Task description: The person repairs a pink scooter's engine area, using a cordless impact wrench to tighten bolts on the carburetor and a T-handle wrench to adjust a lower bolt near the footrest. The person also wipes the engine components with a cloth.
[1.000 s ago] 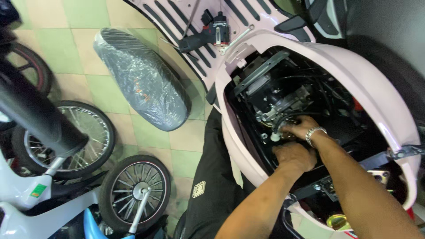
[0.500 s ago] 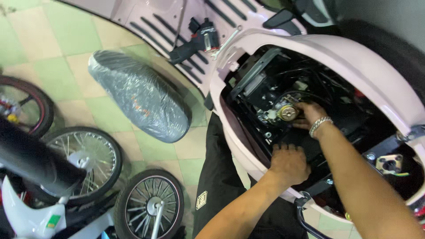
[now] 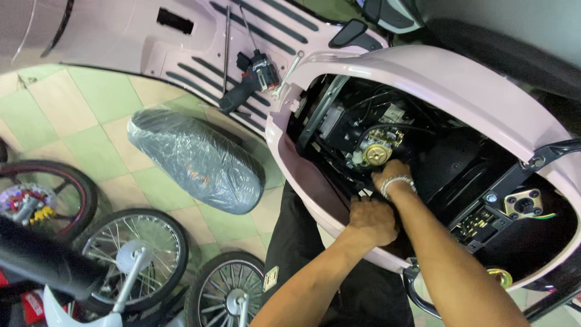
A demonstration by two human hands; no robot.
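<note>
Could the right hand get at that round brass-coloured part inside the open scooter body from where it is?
Probably yes. The right hand is already down in the open engine bay, just below the round brass-coloured part, and nothing seems to lie between them. The left hand sits lower, off to the side, out of the way.

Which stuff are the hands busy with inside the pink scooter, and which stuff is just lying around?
In use: left hand, right hand, pink scooter body, brass round part beside the right hand's fingers.

Lying about: plastic-wrapped seat, power drill, spoked wheels.
</note>
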